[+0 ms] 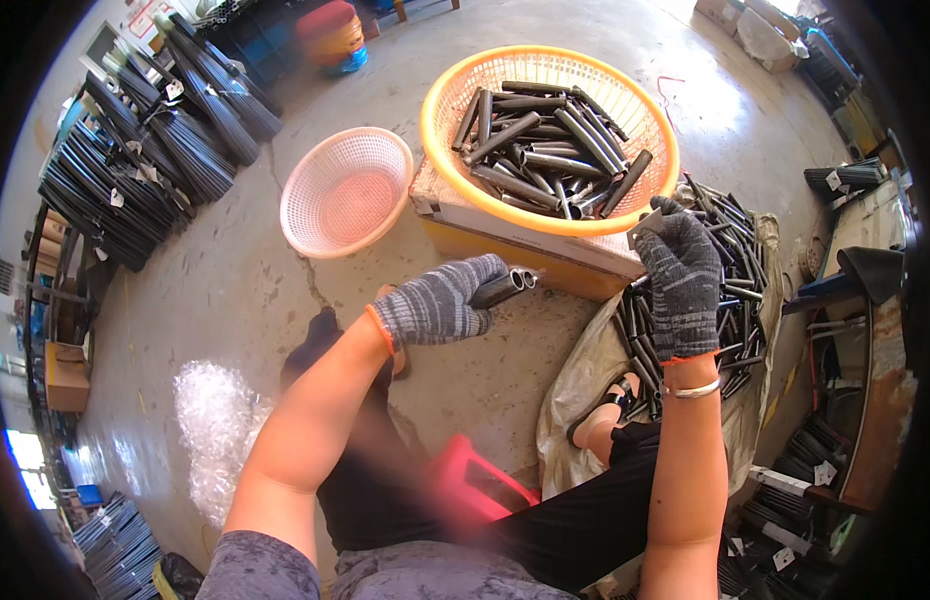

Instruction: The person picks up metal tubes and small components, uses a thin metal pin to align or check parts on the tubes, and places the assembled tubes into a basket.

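Both my hands wear grey-and-black knit gloves with orange cuffs. My left hand is closed around a few short black tubes, whose open ends point right. Raised by the basket's right front edge, my right hand has its fingers bent together at a small greyish piece that I cannot make out. In front of me, a yellow plastic basket holds many loose black tubes. It rests on a cardboard box. Below and beyond my right hand, more black tubes lie heaped on a pale woven sack.
A pink basket stands on the floor left of the box. Clear plastic wrap lies by my left arm. A red plastic stool is between my legs. Bundles of long dark rods line the left wall; metal racks stand right.
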Motion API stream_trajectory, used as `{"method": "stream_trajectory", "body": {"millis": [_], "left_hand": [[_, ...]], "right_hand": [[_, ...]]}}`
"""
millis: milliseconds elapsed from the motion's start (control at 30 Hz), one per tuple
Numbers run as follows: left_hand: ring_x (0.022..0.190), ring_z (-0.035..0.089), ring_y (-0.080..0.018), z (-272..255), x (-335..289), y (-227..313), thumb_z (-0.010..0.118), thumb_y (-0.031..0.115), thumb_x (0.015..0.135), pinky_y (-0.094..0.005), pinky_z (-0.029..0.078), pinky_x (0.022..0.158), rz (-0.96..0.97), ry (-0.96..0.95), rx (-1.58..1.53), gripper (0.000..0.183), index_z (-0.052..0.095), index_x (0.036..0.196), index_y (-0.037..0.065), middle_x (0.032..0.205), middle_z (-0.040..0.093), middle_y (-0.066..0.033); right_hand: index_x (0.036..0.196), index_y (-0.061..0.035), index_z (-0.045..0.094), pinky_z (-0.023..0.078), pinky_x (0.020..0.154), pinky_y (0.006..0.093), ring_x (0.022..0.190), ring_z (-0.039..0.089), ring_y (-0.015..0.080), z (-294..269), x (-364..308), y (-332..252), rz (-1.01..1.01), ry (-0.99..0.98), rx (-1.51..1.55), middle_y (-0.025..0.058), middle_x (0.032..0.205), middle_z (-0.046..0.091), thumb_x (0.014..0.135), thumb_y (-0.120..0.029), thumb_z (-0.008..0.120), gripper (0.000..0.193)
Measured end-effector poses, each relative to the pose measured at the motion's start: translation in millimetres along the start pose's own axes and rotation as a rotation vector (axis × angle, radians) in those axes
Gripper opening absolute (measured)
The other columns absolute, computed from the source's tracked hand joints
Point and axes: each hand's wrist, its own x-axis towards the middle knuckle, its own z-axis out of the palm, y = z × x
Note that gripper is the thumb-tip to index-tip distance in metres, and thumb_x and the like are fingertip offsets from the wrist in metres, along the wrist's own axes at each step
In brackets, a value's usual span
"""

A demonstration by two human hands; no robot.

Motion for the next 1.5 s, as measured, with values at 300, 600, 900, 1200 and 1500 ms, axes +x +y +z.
{"method": "stream_trajectory", "body": {"millis": [300,600,900,1200,1500], "left_hand": [[0.098,0.05,-0.0185,4,0,8,0.062,0.008,0.075,-0.0314,0.043,0.09,0.071,-0.082,-0.231,0.057,0.044,0.129,0.003,0.105,0.054,-0.0107],[0.097,0.05,-0.0166,-6,-5,28,0.064,0.014,0.076,-0.0313,0.042,0.088,0.008,-0.149,-0.337,0.059,0.043,0.129,0.004,0.101,0.052,-0.0078],[0.103,0.049,-0.0161,-5,-4,23,0.065,0.011,0.074,-0.0304,0.042,0.091,0.001,-0.128,-0.292,0.057,0.044,0.126,0.003,0.108,0.054,-0.0074],[0.109,0.048,-0.0148,2,-7,14,0.064,0.008,0.075,-0.029,0.04,0.097,-0.05,-0.145,-0.303,0.057,0.042,0.127,0.001,0.114,0.055,-0.0076],[0.094,0.048,-0.0074,9,-6,2,0.071,0.001,0.074,-0.0234,0.044,0.085,-0.005,-0.034,-0.413,0.051,0.047,0.118,0.004,0.101,0.055,-0.0018]], "right_hand": [[0.091,0.0005,0.06,0.05,0.077,0.0268,0.085,0.059,0.0128,33,-37,-14,0.1,-0.658,0.054,0.0074,0.093,0.065,0.08,0.007,0.064,0.013],[0.098,0.0011,0.063,0.052,0.072,0.0251,0.078,0.06,0.0099,33,-37,-22,0.314,-0.618,0.11,0.0042,0.087,0.065,0.083,0.003,0.065,0.016],[0.091,0.0018,0.059,0.053,0.068,0.0274,0.074,0.062,0.0137,32,-36,-21,0.335,-0.631,0.162,0.0079,0.086,0.065,0.083,0.007,0.062,0.009],[0.086,-0.0006,0.061,0.049,0.064,0.024,0.069,0.057,0.0091,41,-43,-16,0.18,-0.582,0.009,0.0043,0.077,0.063,0.084,0.003,0.062,0.004],[0.089,-0.0011,0.06,0.05,0.068,0.0255,0.073,0.057,0.0093,43,-45,-16,0.074,-0.582,-0.187,0.0042,0.083,0.063,0.084,0.006,0.059,0.008]]}}
